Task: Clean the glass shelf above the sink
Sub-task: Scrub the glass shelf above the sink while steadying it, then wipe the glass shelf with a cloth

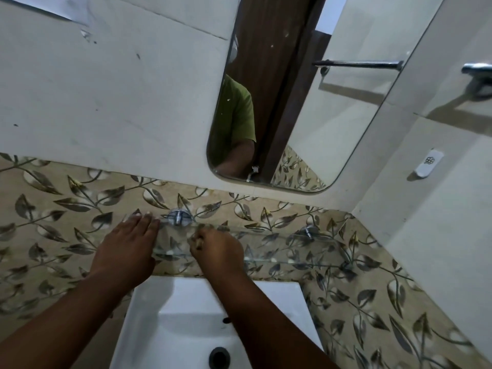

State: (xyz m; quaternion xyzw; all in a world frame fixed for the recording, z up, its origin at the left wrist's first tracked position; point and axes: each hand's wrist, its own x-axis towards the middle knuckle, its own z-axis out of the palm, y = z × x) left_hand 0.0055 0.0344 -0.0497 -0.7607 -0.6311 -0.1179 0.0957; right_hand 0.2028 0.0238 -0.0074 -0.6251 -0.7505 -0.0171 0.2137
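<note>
Looking down: leaf-patterned tile wall (80, 203), white sink (191, 315) below, clear glass shelf (279, 246) on chrome brackets (177, 217) above it, its right half free up to the corner. My left hand (127, 249) lies flat, fingers spread, on the shelf's left end; right hand (215, 251) is fisted mid-shelf, contents unclear.

Head view — steeply down, close

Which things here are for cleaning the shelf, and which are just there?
For the job:
glass shelf
left hand, flat on it
right hand, curled, maybe around something small

Just there:
mirror
sink
towel bar
white wall hook
</note>
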